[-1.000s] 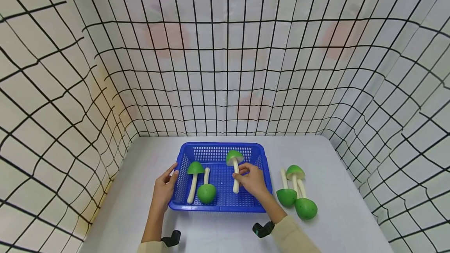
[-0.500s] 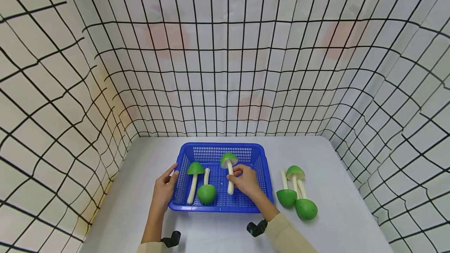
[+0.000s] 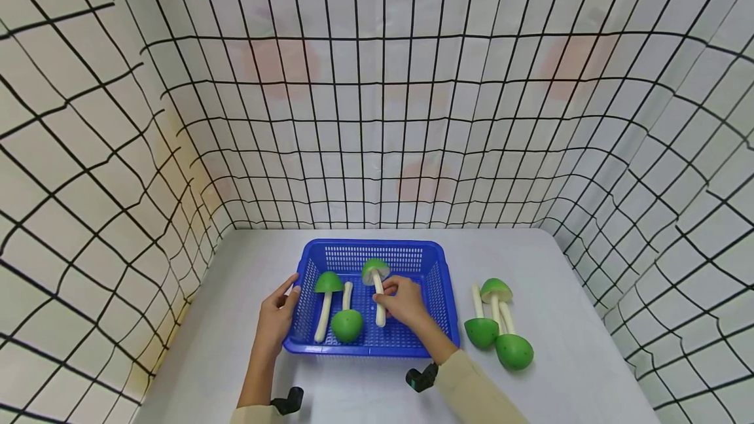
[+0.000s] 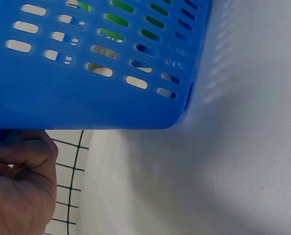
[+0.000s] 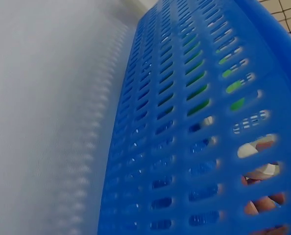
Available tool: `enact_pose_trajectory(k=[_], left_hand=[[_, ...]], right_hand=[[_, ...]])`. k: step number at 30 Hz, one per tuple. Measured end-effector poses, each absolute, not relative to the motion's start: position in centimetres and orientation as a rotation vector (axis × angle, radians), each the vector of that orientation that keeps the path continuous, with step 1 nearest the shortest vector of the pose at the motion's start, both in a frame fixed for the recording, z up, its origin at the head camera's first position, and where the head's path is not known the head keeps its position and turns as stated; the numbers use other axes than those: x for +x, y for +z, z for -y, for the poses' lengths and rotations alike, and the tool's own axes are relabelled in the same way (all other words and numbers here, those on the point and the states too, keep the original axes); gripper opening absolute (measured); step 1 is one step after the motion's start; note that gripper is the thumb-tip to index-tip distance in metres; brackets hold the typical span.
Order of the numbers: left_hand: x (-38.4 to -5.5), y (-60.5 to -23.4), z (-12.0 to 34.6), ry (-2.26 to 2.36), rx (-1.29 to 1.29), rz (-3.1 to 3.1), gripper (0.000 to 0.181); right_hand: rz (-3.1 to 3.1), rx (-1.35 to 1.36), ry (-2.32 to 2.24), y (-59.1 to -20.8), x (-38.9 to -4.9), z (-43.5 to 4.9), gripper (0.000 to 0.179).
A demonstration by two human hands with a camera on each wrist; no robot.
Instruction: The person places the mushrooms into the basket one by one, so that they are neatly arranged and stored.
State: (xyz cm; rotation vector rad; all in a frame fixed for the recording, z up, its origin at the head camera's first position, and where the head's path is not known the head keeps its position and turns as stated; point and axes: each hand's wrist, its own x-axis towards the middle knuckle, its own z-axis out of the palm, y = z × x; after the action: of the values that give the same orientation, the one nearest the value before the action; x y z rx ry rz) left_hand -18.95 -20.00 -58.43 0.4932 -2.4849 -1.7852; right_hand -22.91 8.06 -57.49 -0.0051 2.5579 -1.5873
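A blue plastic basket [image 3: 371, 350] with slotted walls stands on the table. My left hand [image 3: 275, 319] grips its left rim; in the left wrist view the thumb and curled fingers of that hand [image 4: 23, 171] are at the rim. Inside the basket, my right hand [image 3: 405, 301] pinches the white stem of a toy mushroom [image 3: 379, 286], green cap toward the back. To its left lie two more mushrooms, one with its cap at the back [image 3: 328, 282] and one with its cap in front [image 3: 347, 326]. The right wrist view shows fingers [image 5: 265, 203] through the slots.
Right of the basket, three green-capped mushrooms [image 3: 497, 326] lie close together on the white table [image 3: 565, 319]. A black wire grid [image 3: 383, 123] encloses the table at the back and both sides.
My right hand has moved left with the mushroom, bringing it nearer the two lying in the basket. My left hand stays at the left rim.
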Motion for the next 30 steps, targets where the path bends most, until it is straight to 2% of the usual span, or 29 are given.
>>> enact_pose_trajectory(k=[30], left_hand=[[-18.9, -58.7, 20.1, -1.802, 0.496, 2.473, 0.048]], right_hand=[[-2.480, -0.048, -1.416, -58.0, -23.2, -5.9, 0.031]])
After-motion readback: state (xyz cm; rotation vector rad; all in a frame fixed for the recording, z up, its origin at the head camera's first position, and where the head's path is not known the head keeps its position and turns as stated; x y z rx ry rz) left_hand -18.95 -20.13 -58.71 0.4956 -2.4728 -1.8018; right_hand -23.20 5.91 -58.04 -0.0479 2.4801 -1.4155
